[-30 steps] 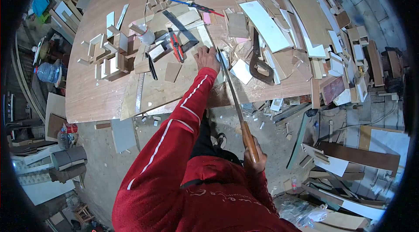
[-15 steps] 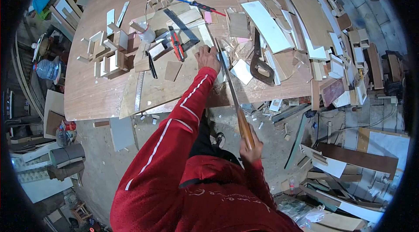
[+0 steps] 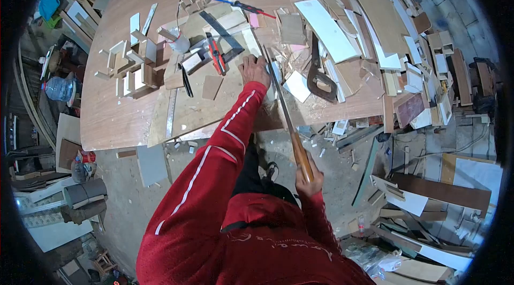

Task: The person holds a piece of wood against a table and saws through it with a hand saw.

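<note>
My right hand is closed round the wooden handle of a long thin saw, whose blade reaches up over the table's near edge. Beside the blade, my left hand presses down on the work area, fingers bent; what lies under it is mostly hidden. Just left of that hand lie red-handled pliers and a dark metal square. A white scrap and a handsaw with a dark handle rest to the right of the blade.
The wooden table bears small box frames at left and a cup of sticks. White and brown boards are heaped at right. A grey panel leans below the table's front edge.
My right hand and the saw handle have shifted very slightly. My left hand stays in nearly the same place, and the whole view has moved a little.
</note>
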{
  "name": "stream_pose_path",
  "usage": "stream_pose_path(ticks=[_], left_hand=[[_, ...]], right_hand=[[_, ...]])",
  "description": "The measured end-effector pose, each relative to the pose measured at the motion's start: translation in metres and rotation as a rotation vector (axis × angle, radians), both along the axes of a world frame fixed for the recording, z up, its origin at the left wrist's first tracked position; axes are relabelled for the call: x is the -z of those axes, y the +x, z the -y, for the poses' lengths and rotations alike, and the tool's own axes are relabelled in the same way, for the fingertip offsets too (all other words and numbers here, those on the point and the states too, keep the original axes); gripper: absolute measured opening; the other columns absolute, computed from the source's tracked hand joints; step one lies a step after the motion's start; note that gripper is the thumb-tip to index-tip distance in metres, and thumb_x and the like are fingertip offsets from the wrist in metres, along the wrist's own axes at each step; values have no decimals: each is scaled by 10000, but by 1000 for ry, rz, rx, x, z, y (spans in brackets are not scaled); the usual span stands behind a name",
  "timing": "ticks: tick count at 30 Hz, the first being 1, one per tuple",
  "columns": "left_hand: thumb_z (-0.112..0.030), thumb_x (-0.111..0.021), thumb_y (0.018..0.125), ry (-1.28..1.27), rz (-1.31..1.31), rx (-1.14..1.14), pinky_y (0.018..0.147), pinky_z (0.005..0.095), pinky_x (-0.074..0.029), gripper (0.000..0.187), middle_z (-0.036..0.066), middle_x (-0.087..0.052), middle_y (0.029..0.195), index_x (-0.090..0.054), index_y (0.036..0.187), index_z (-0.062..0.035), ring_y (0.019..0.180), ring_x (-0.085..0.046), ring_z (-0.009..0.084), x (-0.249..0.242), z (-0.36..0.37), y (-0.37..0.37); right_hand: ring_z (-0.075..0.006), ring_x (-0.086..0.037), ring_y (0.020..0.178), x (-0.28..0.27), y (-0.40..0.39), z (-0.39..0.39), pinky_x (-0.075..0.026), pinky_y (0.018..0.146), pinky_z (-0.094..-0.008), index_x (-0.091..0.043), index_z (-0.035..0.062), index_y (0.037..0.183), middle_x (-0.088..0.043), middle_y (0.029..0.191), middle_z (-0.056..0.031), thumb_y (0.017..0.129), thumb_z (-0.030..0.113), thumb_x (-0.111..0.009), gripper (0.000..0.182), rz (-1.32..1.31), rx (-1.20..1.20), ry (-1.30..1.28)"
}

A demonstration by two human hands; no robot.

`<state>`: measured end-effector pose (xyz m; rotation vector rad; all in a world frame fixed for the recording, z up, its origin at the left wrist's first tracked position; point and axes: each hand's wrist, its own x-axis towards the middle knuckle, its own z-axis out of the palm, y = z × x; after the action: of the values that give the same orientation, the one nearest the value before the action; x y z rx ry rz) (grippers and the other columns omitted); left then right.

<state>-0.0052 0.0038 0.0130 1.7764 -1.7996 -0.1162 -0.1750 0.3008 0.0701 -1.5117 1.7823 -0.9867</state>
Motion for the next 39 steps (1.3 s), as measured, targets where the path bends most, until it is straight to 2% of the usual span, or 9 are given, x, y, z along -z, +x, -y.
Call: stream_pose_path(ticks=[7,9,14,20,23,24,29,31,39], left_hand=[[-48,-617,669,-36,6,-4,843,431,-342,217,132,-535,957,-634,882,-88,999,-479,308,9,3,1],[-44,-616,661,-1,14,1,840,432,-346,219,139,-536,960,-631,878,-77,1004,-479,311,3,0,2],[-48,-628,648,-9,34,-21,838,432,-352,231,140,-539,968,-631,877,-70,1013,-477,317,11,6,1],[-63,-629,665,38,28,-10,858,435,-346,237,141,-535,984,-640,902,-71,1029,-466,312,2,-2,0],[-65,-629,660,41,18,-14,857,436,-344,244,143,-532,990,-638,904,-73,1031,-465,313,2,3,-1],[-67,-629,655,28,20,-20,854,436,-344,250,143,-531,991,-637,905,-74,1029,-465,314,4,3,0],[-76,-643,652,48,38,0,851,436,-344,259,139,-530,996,-634,911,-76,1029,-466,312,-2,2,-2],[-76,-649,653,89,39,-5,853,435,-344,263,135,-528,1001,-634,915,-78,1027,-465,310,-7,-2,0],[-87,-672,641,55,34,0,850,436,-345,282,119,-530,986,-640,921,-100,1017,-469,300,2,2,1]], right_hand=[[-122,-589,529,3,-5,-1,-478,507,-280,-482,121,1362,-594,683,-94,792,66,-578,581,-30,0,-119],[-169,-668,688,-15,7,18,-513,615,-279,-552,-7,1252,-677,896,-165,791,-17,-544,462,74,38,84],[-187,-689,728,0,-12,-33,-518,616,-282,-544,10,1264,-679,936,-196,775,-1,-546,489,-233,-29,-121],[-198,-696,776,-10,1,18,-528,646,-294,-554,11,1256,-676,963,-195,773,-17,-515,486,34,32,150],[-129,-587,536,15,-10,-17,-489,523,-281,-514,64,1330,-657,780,-120,801,40,-579,533,-45,4,-259],[-143,-626,579,-7,-14,-29,-499,542,-294,-515,102,1335,-658,796,-149,800,47,-578,542,66,-8,-5],[-239,-631,560,-14,-3,13,-504,555,-330,-523,106,1322,-634,765,-189,787,68,-585,540,-46,9,-98],[-184,-687,803,-28,7,33,-524,694,-280,-557,19,1258,-665,929,-191,814,23,-522,445,27,19,228],[-147,-569,512,-4,-11,-5,-490,517,-299,-522,77,1321,-610,740,-113,777,7,-541,549,-5,-37,-91]])
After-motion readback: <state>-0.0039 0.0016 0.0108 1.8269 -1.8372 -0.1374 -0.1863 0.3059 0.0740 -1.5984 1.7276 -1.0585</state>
